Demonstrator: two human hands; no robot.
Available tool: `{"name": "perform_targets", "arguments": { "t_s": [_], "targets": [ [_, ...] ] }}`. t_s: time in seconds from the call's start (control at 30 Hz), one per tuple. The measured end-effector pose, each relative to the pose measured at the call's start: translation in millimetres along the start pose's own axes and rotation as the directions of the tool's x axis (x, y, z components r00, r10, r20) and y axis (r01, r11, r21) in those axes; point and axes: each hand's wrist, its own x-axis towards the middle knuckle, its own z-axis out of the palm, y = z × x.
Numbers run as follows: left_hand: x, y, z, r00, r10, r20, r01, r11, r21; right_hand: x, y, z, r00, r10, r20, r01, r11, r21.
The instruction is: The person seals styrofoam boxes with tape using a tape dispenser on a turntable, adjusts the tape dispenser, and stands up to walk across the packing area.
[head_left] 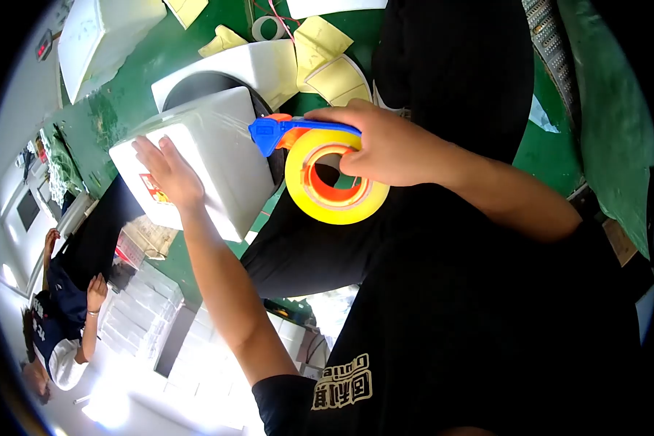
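Note:
My left hand (171, 171) lies flat on a white box (229, 163), its fingers stretched out beside an orange and yellow label (154, 189). The box rests tilted in this view against a round black surface (272, 152). In my right hand (392, 145) is a tape dispenser (269, 134) with a blue and orange head, its fingers closed around the handle. A wide yellow roll of tape (296, 182) sits on the dispenser. What looks like a clear strip of tape runs between the dispenser's head and the box's edge.
Another white box (258, 62) lies behind, with yellow paper pieces (323, 43) and a small tape ring (268, 28) on the green floor (134, 87). A white block (102, 43) stands at upper left. A co-worker (58, 320) is at lower left, near stacked white boxes (142, 312).

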Motion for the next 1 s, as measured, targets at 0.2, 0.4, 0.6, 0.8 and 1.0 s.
{"name": "perform_targets", "arguments": {
  "t_s": [0.2, 0.4, 0.6, 0.8, 1.0],
  "targets": [
    [-35, -16, 13, 0.999, 0.05, 0.0, -0.05, 0.999, -0.009, -27, 33, 3, 0.998, 0.001, -0.061, -0.005, 0.997, -0.074],
    [-65, -12, 17, 0.998, 0.057, -0.002, -0.057, 0.998, -0.008, -68, 57, 14, 0.999, 0.005, -0.052, -0.009, 0.997, -0.077],
    [-114, -11, 15, 0.988, 0.154, 0.013, -0.154, 0.988, 0.006, -100, 59, -22, 0.983, 0.018, -0.182, 0.034, 0.96, 0.279],
    [-146, -9, 5, 0.984, 0.177, 0.008, -0.177, 0.984, 0.028, -139, 57, -15, 0.98, -0.054, -0.19, 0.078, 0.989, 0.125],
    [-165, -6, 5, 0.99, 0.141, -0.008, -0.141, 0.99, 0.001, -165, 82, 18, 0.989, -0.04, -0.145, 0.017, 0.988, -0.155]
  ]
}}
